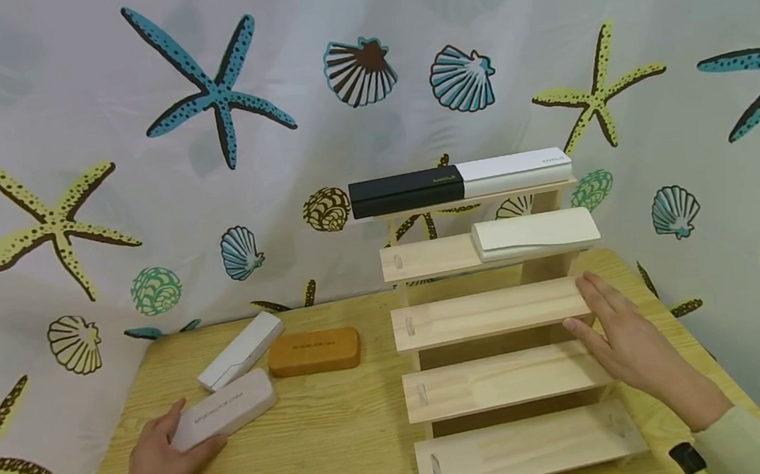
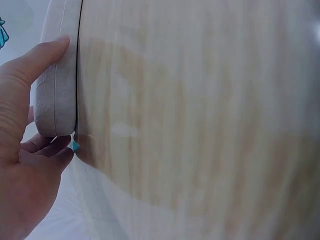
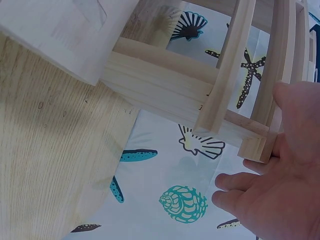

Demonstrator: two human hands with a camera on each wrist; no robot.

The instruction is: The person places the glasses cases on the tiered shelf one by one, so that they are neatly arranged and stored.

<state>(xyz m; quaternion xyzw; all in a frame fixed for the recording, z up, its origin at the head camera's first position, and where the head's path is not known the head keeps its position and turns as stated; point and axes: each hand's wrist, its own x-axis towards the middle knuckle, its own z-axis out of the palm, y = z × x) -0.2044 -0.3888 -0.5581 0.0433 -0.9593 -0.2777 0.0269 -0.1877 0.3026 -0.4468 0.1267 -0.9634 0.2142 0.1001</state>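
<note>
My left hand grips the near end of a pale grey glasses case, thumb on one side and fingers on the other. In the left wrist view, the rounded case lies close along the wood surface. Beyond it are a white box-shaped case and an orange-brown glasses case. At the right, a stepped wooden display rack has several tiers. My right hand holds the right end of its middle tier; the right wrist view shows the board end between thumb and fingers.
On the rack's top tier lie a black case and a white case. A white flap case sits on the tier below, at its right end. A patterned cloth hangs behind the wooden table. A black object is near my right sleeve.
</note>
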